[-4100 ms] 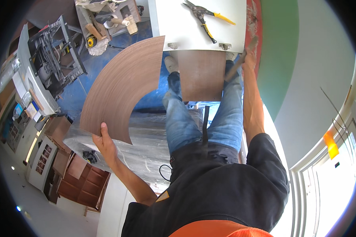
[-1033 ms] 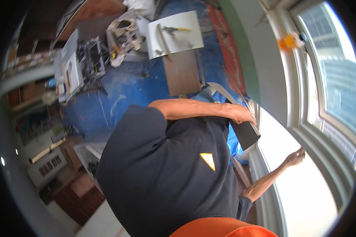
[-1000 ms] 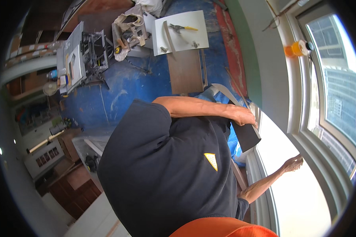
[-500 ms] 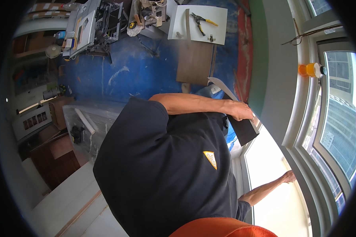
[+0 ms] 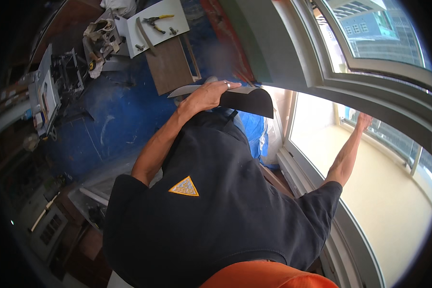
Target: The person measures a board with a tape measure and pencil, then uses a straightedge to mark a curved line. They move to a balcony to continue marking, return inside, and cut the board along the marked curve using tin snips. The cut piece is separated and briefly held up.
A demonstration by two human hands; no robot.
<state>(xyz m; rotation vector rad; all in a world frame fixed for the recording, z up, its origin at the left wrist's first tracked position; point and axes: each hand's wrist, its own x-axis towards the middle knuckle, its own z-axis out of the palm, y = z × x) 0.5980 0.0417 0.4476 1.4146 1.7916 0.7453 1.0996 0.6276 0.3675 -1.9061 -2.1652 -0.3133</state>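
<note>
My left hand (image 5: 209, 96), with a ring on one finger, holds a thin curved sheet (image 5: 250, 102) by its upper edge in front of my body. The sheet's near face is black, and a pale face shows along its curled edge. Its far end bends away past my wrist. My right arm reaches out through the window opening at the right. My right hand (image 5: 365, 121) is at the outer side of the window frame (image 5: 389, 115), small and partly cut off by it, so its fingers cannot be made out.
Pliers with yellow handles (image 5: 158, 21) and a curved strip (image 5: 145, 36) lie on a white board (image 5: 170, 12) at the far side. A brown board (image 5: 170, 67) rests on the blue floor covering (image 5: 125, 103). A cluttered bench (image 5: 101, 43) stands far left. Blue plastic (image 5: 254, 132) hangs beside the window.
My view has turned toward the window. My left hand has shifted along the sheet, its fingers now straighter over the edge. My right arm reaches further out through the opening.
</note>
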